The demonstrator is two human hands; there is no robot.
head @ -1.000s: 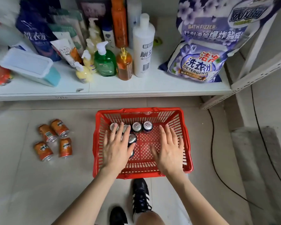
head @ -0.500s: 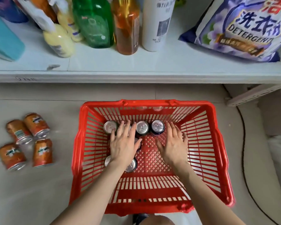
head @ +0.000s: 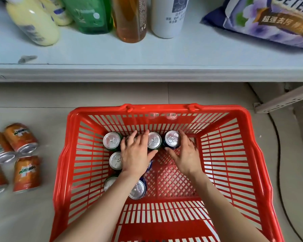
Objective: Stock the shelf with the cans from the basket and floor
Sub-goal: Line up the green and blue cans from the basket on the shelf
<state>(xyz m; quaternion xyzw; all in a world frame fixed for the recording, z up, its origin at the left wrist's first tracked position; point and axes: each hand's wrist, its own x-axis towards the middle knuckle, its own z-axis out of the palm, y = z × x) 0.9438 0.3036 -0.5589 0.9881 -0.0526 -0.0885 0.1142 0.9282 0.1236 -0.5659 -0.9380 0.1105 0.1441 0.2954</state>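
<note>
A red basket stands on the floor below the white shelf. Several silver-topped cans stand upright in its left half. My left hand reaches over them. Its thumb and forefinger lie round a green can, and its other fingers cover a can behind. My right hand holds the dark blue can at the back, thumb on its near side and fingers on its right side. Several orange cans lie on the floor to the left of the basket.
Bottles of soap and cleaner stand along the shelf, with a purple detergent bag at the right. A black cable runs over the floor right of the basket. A grey shelf bracket juts out at the right.
The view has come closer to the basket. Both hands have gone deeper into it, from hovering flat over the cans to lying round the back-row cans.
</note>
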